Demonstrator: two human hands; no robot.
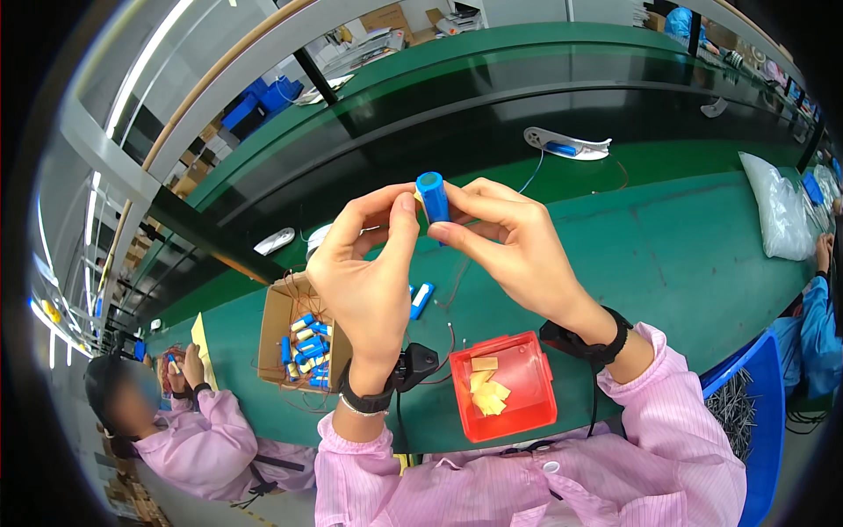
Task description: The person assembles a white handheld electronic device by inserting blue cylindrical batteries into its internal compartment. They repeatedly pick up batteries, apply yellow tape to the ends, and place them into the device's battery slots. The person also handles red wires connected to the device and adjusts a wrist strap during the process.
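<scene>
A blue cylindrical battery point(435, 204) is held upright above the green table, its round end facing me. My left hand point(364, 272) pinches it from the left, with a bit of pale yellow sheet showing at the fingertips against the battery's side. From the right, the thumb and fingers of my right hand point(518, 246) are closed on the same battery. Beneath my hands, a red plastic tray point(549, 404) contains several yellow paper pieces point(489, 395). Another blue-and-white battery point(422, 300) lies on the table beyond my left wrist.
Left of my forearm stands a cardboard box point(274, 338) of blue batteries and wires. A white shell part point(593, 149) with a blue battery lies farther off. A plastic bag point(777, 211) and a blue bin point(768, 422) are right; a person point(193, 439) sits left.
</scene>
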